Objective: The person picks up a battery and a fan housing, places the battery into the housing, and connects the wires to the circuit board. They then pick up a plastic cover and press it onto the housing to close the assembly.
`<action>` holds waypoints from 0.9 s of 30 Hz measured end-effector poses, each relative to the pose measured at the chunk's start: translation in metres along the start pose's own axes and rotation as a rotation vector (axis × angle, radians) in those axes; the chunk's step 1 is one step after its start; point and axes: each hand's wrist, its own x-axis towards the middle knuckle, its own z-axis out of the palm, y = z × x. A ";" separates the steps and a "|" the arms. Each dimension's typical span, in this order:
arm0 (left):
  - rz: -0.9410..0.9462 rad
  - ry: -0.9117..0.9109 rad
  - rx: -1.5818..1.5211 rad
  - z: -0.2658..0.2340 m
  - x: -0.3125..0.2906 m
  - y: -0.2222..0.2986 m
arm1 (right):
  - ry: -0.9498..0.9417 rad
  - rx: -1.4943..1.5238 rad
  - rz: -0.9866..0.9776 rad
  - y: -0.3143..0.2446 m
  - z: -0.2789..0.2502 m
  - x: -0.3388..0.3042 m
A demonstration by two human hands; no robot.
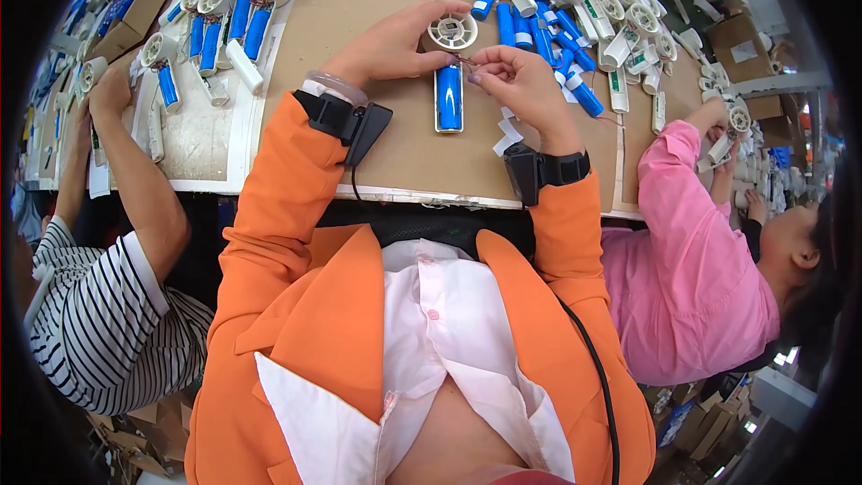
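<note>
In front of me on the brown board lies a white handheld fan housing with a round spoked head. Its open handle points toward me and holds a blue cylindrical battery. My left hand grips the head from the left, index finger along the far rim and thumb at the neck. At the neck's right side, my right hand has its fingertips pinched together on thin reddish wires. The wire ends are too small to make out.
Loose blue batteries and a heap of white fan housings lie at the right. More battery-fitted housings stand left. Scraps of white paper sit near my right wrist. Co-workers' arms flank me, including a pink sleeve.
</note>
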 end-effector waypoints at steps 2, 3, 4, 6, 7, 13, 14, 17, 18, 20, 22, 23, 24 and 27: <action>0.028 0.015 -0.001 0.002 -0.001 -0.006 | -0.004 -0.080 0.016 0.000 0.001 -0.001; 0.043 0.021 -0.001 0.002 -0.001 -0.006 | 0.061 -0.137 0.010 -0.004 0.002 -0.003; 0.042 0.022 -0.002 0.003 0.000 -0.005 | 0.126 -0.194 0.005 -0.008 0.003 -0.005; 0.029 0.016 0.003 0.002 0.000 -0.001 | 0.192 -0.250 -0.001 -0.009 0.002 -0.006; 0.023 0.012 0.006 0.002 0.000 0.001 | 0.135 -0.235 0.044 -0.007 0.000 -0.005; 0.080 0.037 -0.031 0.006 -0.004 -0.013 | -0.007 -0.284 -0.011 0.006 0.002 -0.001; 0.098 0.049 -0.012 0.006 -0.005 -0.014 | -0.007 -0.288 -0.010 0.006 0.003 -0.002; 0.077 0.030 0.017 0.004 0.001 -0.003 | 0.171 -0.418 -0.157 -0.001 0.004 -0.005; 0.040 0.017 0.002 0.003 0.001 0.001 | 0.171 -0.423 -0.156 -0.002 0.006 -0.004; 0.007 0.005 -0.015 0.002 0.001 0.001 | 0.191 -0.334 -0.173 -0.004 0.009 -0.003; 0.032 0.009 -0.023 0.002 -0.001 -0.005 | 0.202 -0.290 -0.181 -0.004 0.011 -0.002; 0.044 0.011 -0.027 0.002 -0.002 -0.008 | 0.179 -0.196 -0.158 -0.001 0.013 0.001; 0.046 0.008 -0.029 0.002 -0.002 -0.007 | 0.159 -0.101 -0.133 0.003 0.014 0.004; 0.044 -0.063 -0.033 0.001 -0.004 -0.005 | 0.141 -0.034 -0.137 0.014 0.015 0.009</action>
